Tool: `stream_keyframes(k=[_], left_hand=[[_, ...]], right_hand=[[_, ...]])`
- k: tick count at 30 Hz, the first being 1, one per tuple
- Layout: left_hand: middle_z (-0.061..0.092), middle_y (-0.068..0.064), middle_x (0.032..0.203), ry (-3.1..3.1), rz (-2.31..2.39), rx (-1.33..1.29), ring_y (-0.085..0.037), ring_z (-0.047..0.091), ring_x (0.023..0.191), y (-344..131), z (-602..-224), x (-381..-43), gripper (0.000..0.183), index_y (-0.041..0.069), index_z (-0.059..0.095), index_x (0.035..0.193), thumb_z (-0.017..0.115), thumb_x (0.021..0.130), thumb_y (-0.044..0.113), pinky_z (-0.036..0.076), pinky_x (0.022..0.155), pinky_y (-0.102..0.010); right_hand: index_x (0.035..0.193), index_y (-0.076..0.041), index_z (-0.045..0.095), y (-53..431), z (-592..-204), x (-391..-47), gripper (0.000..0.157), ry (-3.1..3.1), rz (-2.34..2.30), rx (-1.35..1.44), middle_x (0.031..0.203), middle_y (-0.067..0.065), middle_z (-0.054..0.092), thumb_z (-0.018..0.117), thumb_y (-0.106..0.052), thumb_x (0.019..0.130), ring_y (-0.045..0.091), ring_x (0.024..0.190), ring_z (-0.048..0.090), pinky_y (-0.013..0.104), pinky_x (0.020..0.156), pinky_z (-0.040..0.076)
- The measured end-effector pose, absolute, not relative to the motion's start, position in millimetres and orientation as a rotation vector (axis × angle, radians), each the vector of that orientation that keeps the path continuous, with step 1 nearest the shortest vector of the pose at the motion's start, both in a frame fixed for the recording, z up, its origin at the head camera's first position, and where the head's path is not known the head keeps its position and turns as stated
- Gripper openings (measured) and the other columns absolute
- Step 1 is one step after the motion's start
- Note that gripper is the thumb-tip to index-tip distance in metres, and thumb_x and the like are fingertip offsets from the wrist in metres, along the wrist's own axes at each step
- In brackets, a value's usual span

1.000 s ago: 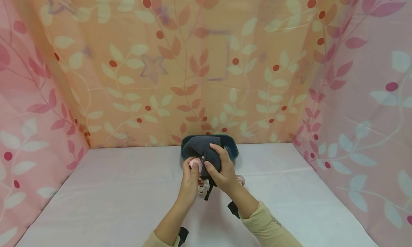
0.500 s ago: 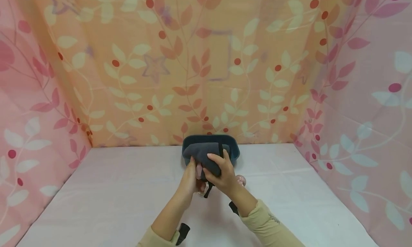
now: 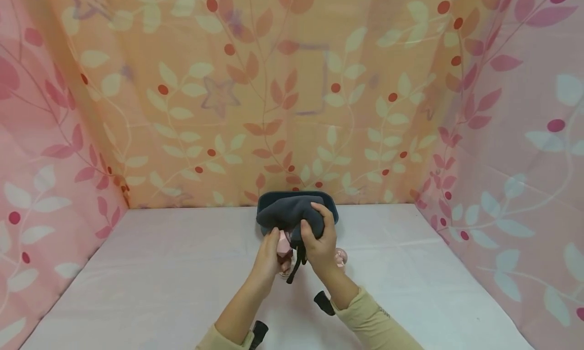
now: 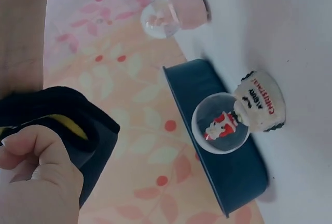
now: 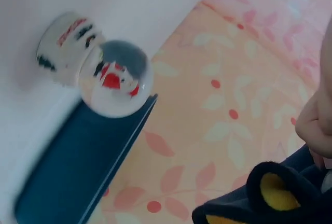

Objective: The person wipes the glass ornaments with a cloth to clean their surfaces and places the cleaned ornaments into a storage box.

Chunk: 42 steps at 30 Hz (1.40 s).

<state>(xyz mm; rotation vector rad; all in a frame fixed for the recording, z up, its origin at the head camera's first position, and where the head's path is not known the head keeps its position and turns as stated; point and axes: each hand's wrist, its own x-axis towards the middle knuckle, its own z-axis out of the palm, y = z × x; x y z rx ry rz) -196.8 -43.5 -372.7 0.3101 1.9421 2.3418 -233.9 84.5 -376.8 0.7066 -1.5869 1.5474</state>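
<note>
My left hand [image 3: 264, 264] grips the pink faceted base of what looks like a snow globe [image 3: 284, 243]; its upper part is hidden in a dark grey cloth [image 3: 287, 211]. My right hand [image 3: 323, 241] grips this cloth, its fingers and thumb curled round the bunched fabric. Yellow lining [image 4: 72, 125] and black edging show on the cloth in the left wrist view, and a black strip dangles below it. Under the hands stands a white-based snow globe [image 4: 262, 102] with a Santa figure inside and "Merry Christmas" lettering.
A dark teal tub [image 3: 333, 216] stands at the back against the patterned curtain [image 3: 182, 112], behind the cloth. Another pink snow globe [image 3: 340, 257] stands on the white table [image 3: 173, 279], right of my right hand. Patterned pink cloth walls rise on both sides.
My right hand has turned and shifted with the cloth, which bunches differently round the pink piece. The left hand has rolled and moved slightly right, covering more of the white-based globe.
</note>
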Motion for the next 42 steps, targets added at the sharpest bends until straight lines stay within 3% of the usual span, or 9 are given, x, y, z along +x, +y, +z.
stream_keyframes(k=[4,14,18,22,26,30,34,38,42], left_hand=[[0.046,-0.002,0.071,1.935,2.332,0.344,-0.009,0.038,0.050,-44.7,-375.7,-195.0,0.044,0.002,0.037,0.113,0.021,0.107,0.042,0.039,0.051,-0.023],[0.048,-0.004,0.073,2.050,2.312,0.439,-0.009,0.045,0.054,-46.8,-379.2,-196.1,0.039,0.000,0.034,0.122,0.028,0.107,0.036,0.042,0.054,-0.022],[0.046,-0.006,0.083,2.168,2.295,0.426,-0.011,0.047,0.062,-48.5,-377.6,-194.6,0.040,0.004,0.028,0.135,0.039,0.106,0.030,0.043,0.058,-0.021],[0.044,-0.006,0.085,2.172,2.296,0.521,-0.012,0.046,0.065,-47.3,-379.0,-194.4,0.042,0.004,0.023,0.138,0.041,0.106,0.022,0.042,0.061,-0.021],[0.042,-0.009,0.093,2.138,2.310,0.567,-0.015,0.042,0.070,-46.4,-380.5,-193.4,0.047,0.006,0.016,0.145,0.038,0.106,0.018,0.038,0.063,-0.023],[0.038,-0.018,0.118,2.066,2.367,0.443,-0.020,0.043,0.085,-44.0,-379.3,-192.0,0.061,0.005,0.004,0.152,0.036,0.106,0.028,0.038,0.072,-0.027],[0.031,-0.021,0.137,2.001,2.416,0.306,-0.027,0.042,0.112,-39.6,-376.1,-191.2,0.065,0.000,0.013,0.149,0.022,0.105,0.046,0.036,0.091,-0.037],[0.052,-0.014,0.111,2.069,2.361,0.258,-0.023,0.051,0.096,-39.8,-371.0,-192.9,0.065,-0.003,0.038,0.129,0.013,0.104,0.052,0.041,0.084,-0.035],[0.046,-0.004,0.077,2.138,2.293,0.271,-0.015,0.042,0.061,-43.2,-368.9,-194.5,0.053,0.000,0.038,0.116,0.018,0.105,0.048,0.038,0.058,-0.026]], right_hand=[[0.127,0.000,0.048,83.6,-374.2,-232.9,0.039,-1.546,1.847,0.563,0.116,0.009,0.052,0.056,-0.003,0.089,0.015,0.093,0.056,0.022,0.076,0.049],[0.134,-0.009,0.043,99.9,-360.8,-232.6,0.040,-1.483,2.306,0.215,0.128,0.009,0.049,0.055,-0.019,0.098,0.019,0.110,0.055,0.026,0.088,0.049],[0.138,-0.013,0.038,104.7,-359.5,-227.4,0.041,-1.511,2.121,0.385,0.131,0.012,0.043,0.052,-0.018,0.099,0.021,0.109,0.055,0.024,0.085,0.050],[0.136,-0.005,0.038,99.4,-365.4,-224.8,0.043,-1.653,1.699,0.759,0.122,0.020,0.046,0.053,-0.013,0.097,0.018,0.094,0.056,0.023,0.075,0.051],[0.133,-0.005,0.041,92.9,-372.5,-228.5,0.044,-1.735,1.343,0.929,0.114,0.025,0.056,0.055,-0.028,0.098,0.021,0.086,0.059,0.030,0.070,0.053],[0.131,-0.005,0.045,90.9,-377.6,-232.6,0.050,-1.720,1.245,0.886,0.109,0.024,0.061,0.054,-0.041,0.098,0.028,0.080,0.062,0.034,0.067,0.054],[0.125,-0.003,0.047,90.9,-378.7,-234.6,0.050,-1.671,1.116,0.899,0.106,0.023,0.059,0.053,-0.045,0.098,0.031,0.081,0.060,0.033,0.071,0.054],[0.123,-0.004,0.047,91.5,-377.0,-238.4,0.043,-1.594,1.015,0.981,0.102,0.021,0.056,0.054,-0.039,0.098,0.030,0.081,0.057,0.034,0.074,0.052],[0.124,-0.005,0.047,92.6,-376.6,-240.8,0.040,-1.570,0.998,1.030,0.104,0.022,0.054,0.054,-0.036,0.098,0.030,0.083,0.057,0.032,0.076,0.052]])
